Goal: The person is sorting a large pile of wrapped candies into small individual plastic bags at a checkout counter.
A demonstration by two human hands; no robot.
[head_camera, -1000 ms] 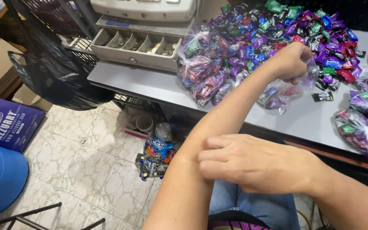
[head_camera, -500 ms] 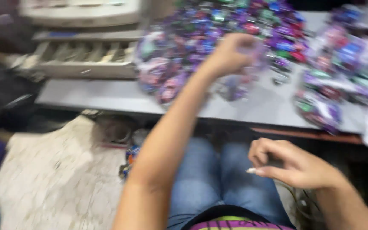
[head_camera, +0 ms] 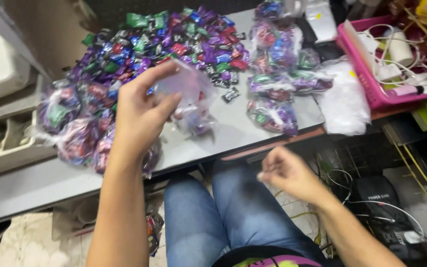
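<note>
My left hand (head_camera: pixel 142 111) is raised over the grey table (head_camera: pixel 233 128) and holds a small clear plastic bag (head_camera: pixel 191 99) with a few wrapped candies in its bottom. Behind it lies a big heap of loose candies (head_camera: pixel 164 39) in purple, green, blue and red wrappers. My right hand (head_camera: pixel 285 173) hovers below the table edge above my jeans-clad lap, fingers curled loosely with nothing visible in them.
Filled candy bags lie at the left (head_camera: pixel 75 128) and right (head_camera: pixel 277 74) of the table. A stack of empty clear bags (head_camera: pixel 344 99) sits beside a pink basket (head_camera: pixel 359 69) with cables. A cash register drawer (head_camera: pixel 6 143) is at the left. Wires hang under the table.
The view has swung right. My right hand has left my left forearm and dropped toward my lap. My left hand still holds the clear bag above the table.
</note>
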